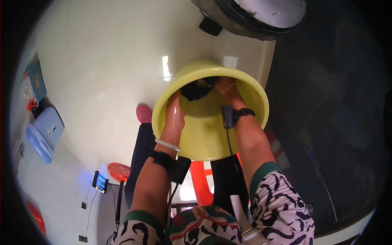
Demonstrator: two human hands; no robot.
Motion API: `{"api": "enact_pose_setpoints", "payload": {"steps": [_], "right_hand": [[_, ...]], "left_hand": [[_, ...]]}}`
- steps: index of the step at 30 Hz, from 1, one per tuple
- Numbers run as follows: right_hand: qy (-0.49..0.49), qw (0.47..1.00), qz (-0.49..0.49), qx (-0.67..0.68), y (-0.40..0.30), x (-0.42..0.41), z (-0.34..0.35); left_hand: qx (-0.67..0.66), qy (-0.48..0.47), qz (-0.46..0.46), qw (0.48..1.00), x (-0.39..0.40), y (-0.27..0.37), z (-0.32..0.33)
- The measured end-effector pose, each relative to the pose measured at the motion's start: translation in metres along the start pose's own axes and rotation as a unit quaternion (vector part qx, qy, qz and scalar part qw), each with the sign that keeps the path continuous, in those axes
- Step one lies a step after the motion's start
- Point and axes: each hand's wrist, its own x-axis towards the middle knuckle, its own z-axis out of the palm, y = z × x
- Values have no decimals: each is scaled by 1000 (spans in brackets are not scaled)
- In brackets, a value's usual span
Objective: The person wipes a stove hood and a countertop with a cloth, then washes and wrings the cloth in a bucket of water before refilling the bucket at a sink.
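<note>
A yellow plastic basin (211, 151) is in front of me above my knees, its mouth facing me, with some water inside. Dark wet material (197, 91), probably cloth, lies against the far inner wall. My left hand (175, 107) reaches in along the left side, its thumb apart and its other fingertips out of sight. On the far right, my right hand (226, 86) is beside the dark material, its fingers in shadow. Whether either hand grips anything cannot be made out. Each forearm carries a black strapped device with a cable.
A dark round container with a pale top (272, 12) stands at the upper right. Dark glossy panelling (330, 107) runs down the right. Blue plastic bins (46, 131) sit far left. Below them are a red bag (118, 172) and a glowing blue lamp (100, 182) with cords.
</note>
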Motion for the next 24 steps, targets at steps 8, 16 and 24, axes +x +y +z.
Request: {"api": "enact_pose_setpoints", "payload": {"steps": [8,16,24], "right_hand": [[210,894,-238,316,-98,-135,-107],[236,928,-67,282,-28,-41,-27],[149,975,-31,-161,-48,-49,8]], "left_hand": [[-122,-212,8,970,1,-6,22],[-79,-68,64,992,4,-42,23],[211,116,229,943,4,-26,-3]]}}
